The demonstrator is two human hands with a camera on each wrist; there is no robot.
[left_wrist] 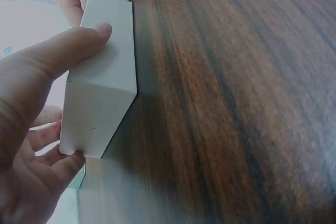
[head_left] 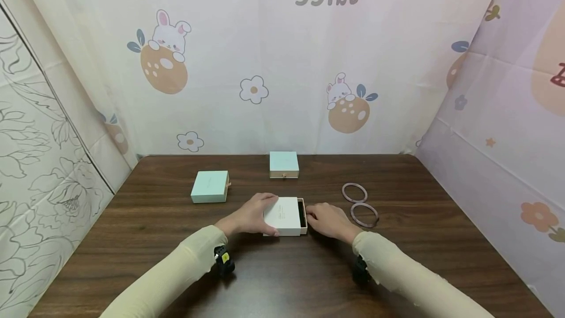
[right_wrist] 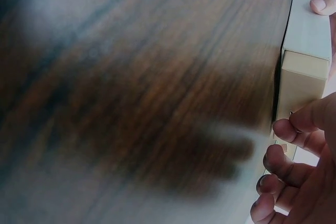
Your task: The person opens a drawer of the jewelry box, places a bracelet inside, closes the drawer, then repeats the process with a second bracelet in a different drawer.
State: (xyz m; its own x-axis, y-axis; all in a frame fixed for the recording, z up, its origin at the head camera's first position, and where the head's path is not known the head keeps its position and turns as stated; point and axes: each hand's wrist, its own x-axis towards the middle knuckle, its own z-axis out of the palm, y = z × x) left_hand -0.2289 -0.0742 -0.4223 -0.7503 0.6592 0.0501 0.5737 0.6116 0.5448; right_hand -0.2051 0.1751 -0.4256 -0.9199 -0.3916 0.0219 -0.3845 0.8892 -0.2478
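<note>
A white drawer-style gift box (head_left: 281,216) lies on the table in the middle of the head view. Its inner drawer (head_left: 304,230) is slid partly out to the right, with a dark inside showing. My left hand (head_left: 253,214) grips the sleeve from the left, its thumb (left_wrist: 92,39) along the near side and its fingers around the other side. At the drawer's front, my right hand (head_left: 330,221) pinches the small pull between thumb and index finger, as the right wrist view shows; its other fingers are loosely curled. Most of the pull is hidden by the fingertips.
Behind stand two mint-green drawer boxes, one at the left (head_left: 209,187) and one at the back (head_left: 284,162). Two pale purple rings (head_left: 364,205) lie to the right of my right hand. Printed curtains (head_left: 291,112) hang at the back and sides of the wooden table (head_left: 295,274).
</note>
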